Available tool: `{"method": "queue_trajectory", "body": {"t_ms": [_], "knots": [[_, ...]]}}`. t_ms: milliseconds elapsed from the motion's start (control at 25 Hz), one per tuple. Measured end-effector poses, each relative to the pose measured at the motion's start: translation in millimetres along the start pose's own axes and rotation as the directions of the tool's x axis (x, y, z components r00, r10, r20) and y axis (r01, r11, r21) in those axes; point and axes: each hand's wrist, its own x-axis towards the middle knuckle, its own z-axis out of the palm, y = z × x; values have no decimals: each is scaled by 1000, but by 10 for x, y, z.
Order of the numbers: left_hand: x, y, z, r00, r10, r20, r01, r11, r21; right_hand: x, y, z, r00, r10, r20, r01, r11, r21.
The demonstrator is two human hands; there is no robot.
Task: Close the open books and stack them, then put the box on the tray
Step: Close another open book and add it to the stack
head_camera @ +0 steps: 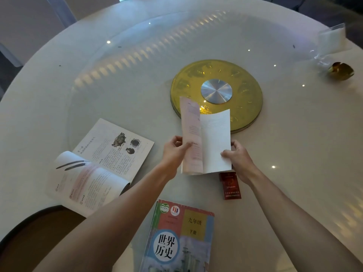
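I hold a half-folded open book (206, 142) above the table, its pages forming a V. My left hand (174, 151) grips its left half and my right hand (238, 157) grips its right half. A second open book (100, 165) lies flat at the left with pictures showing. A closed textbook (180, 238) with a colourful cover lies near me. A small dark red box (230, 186) lies on the table just below my right hand. The round gold tray (249, 99) with a silver hub sits beyond the held book.
The round white table (59, 95) carries a large glass turntable. At the far right are a clear plastic bag (332, 42) and a small amber glass object (341, 71). The table's dark front edge curves at the lower left.
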Motion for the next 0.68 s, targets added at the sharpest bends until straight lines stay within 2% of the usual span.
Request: {"method": "queue_trajectory", "body": {"t_ms": [120, 200, 360, 440, 520, 560, 600, 680], "knots": [[-155, 105, 93, 989, 39, 139, -47, 997, 54, -209, -75, 150, 993, -63, 102, 49, 991, 127], [-274, 123, 115, 972, 10, 233, -54, 982, 182, -345, -97, 282, 980, -117, 161, 84, 976, 203], [-404, 18, -80, 993, 26, 115, -65, 935, 349, -626, -121, 398, 971, -127, 201, 69, 959, 274], [-487, -49, -266, 998, -55, -1, 51, 912, 406, -762, -130, 428, 965, -136, 226, 64, 953, 297], [-625, -115, -478, 973, -228, -42, 230, 926, 298, -921, -135, 455, 954, -155, 255, 60, 937, 345], [-696, -142, -578, 950, -312, 5, 304, 929, 210, -993, -137, 456, 948, -165, 273, 55, 928, 368], [-786, -181, -688, 938, -342, 65, 330, 933, 143, -1092, -133, 456, 944, -170, 283, 51, 922, 384], [-942, -278, -844, 957, -275, 87, 270, 961, 64, -1261, -101, 461, 948, -150, 280, 34, 925, 377]]}}
